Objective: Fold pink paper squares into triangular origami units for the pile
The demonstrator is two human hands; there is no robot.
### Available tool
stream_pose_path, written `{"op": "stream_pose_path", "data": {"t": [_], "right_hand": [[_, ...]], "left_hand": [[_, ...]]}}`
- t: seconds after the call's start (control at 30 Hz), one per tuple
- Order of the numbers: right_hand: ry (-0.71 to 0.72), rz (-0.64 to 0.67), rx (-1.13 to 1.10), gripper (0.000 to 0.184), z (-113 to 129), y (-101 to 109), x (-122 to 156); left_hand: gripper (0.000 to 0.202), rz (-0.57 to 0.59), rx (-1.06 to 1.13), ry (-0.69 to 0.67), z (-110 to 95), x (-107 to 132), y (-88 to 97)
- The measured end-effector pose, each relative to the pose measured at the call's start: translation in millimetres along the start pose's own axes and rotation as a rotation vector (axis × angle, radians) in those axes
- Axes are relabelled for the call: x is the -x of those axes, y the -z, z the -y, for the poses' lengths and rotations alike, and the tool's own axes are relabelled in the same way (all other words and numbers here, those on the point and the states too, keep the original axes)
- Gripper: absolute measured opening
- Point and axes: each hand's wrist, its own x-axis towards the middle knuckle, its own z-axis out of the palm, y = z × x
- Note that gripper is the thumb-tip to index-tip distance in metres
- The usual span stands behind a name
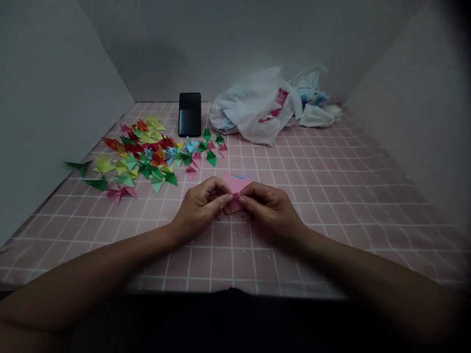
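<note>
Between my two hands is a small folded piece of pink origami paper [236,183]. My left hand [204,202] pinches its left side, thumb pressed against the fingers. From the right, my right hand [270,206] pinches the same paper, and the two thumb tips nearly meet at its lower middle. A blue edge shows behind the pink sheet at the top, and a bit of yellow shows below the fingers. Part of the paper is hidden by my fingers.
Many folded paper cranes [156,157] in several colours lie spread at the left. Behind them a black phone [190,115] stands upright. White plastic bags [253,105] sit at the back on the pink checked tablecloth [331,171]. Pale walls [228,44] enclose three sides.
</note>
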Motion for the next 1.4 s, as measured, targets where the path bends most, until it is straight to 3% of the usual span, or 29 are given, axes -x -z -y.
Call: {"op": "stream_pose_path", "data": {"t": [0.23, 0.8, 1.07, 1.2, 1.4], "right_hand": [[0.093, -0.019, 0.045, 0.013, 4.6, -1.1, 1.0], [0.086, -0.020, 0.189, 0.013, 6.7, 1.4, 0.1], [0.161, -0.009, 0.384, 0.020, 7.8, 3.5, 1.0], [0.109, 0.005, 0.326, 0.025, 11.3, 4.2, 0.1], [0.025, 0.026, 0.215, 0.018, 12.3, 4.1, -0.4]], "left_hand": [[0.015, -0.014, -0.005, -0.040, 0.8, -0.5, 0.0], [0.014, 0.010, -0.136, -0.006, -1.2, 1.4, 0.1], [0.012, 0.054, -0.366, -0.150, -5.3, 0.0, 1.9], [0.013, 0.045, -0.411, -0.169, -6.3, 0.1, 3.0], [0.015, 0.029, -0.375, -0.125, -6.2, 0.9, 3.1]]}}
